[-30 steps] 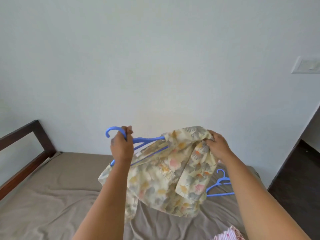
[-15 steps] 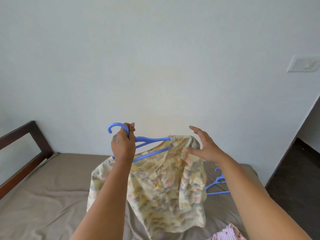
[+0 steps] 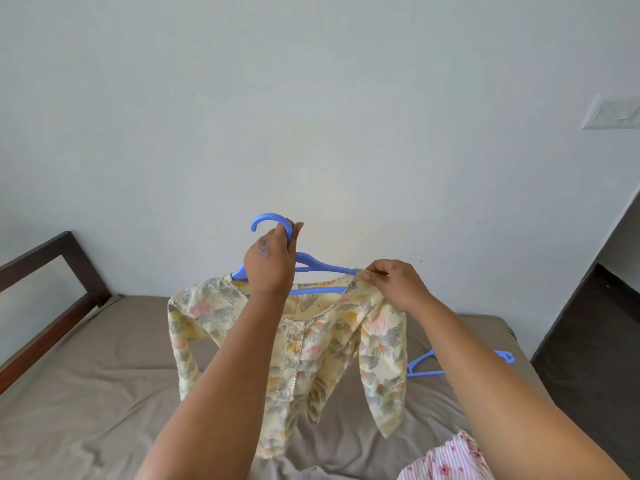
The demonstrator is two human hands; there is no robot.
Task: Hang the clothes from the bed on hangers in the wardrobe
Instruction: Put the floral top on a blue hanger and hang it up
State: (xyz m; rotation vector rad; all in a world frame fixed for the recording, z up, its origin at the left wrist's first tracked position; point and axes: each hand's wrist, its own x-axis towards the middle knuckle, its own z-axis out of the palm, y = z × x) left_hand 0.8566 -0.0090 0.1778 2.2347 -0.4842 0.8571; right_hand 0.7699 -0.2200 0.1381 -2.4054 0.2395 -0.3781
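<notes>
Your left hand (image 3: 269, 268): fingers curled round the neck of the blue hanger (image 3: 322, 268) | your right hand (image 3: 391, 284): fingertips pinching the floral top (image 3: 301, 344) at the hanger's right end | top: draped on hanger, above the bed (image 3: 104, 375) | spare hanger (image 3: 424, 365): on the sheet, right

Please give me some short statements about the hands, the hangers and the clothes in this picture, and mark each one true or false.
1. The left hand grips the blue hanger below its hook. True.
2. The right hand rests flat on the bed. False: it pinches the floral top at the shoulder.
3. A second blue hanger lies on the bed. True.
4. The floral top lies folded on the bed. False: it hangs from the held hanger.
</notes>
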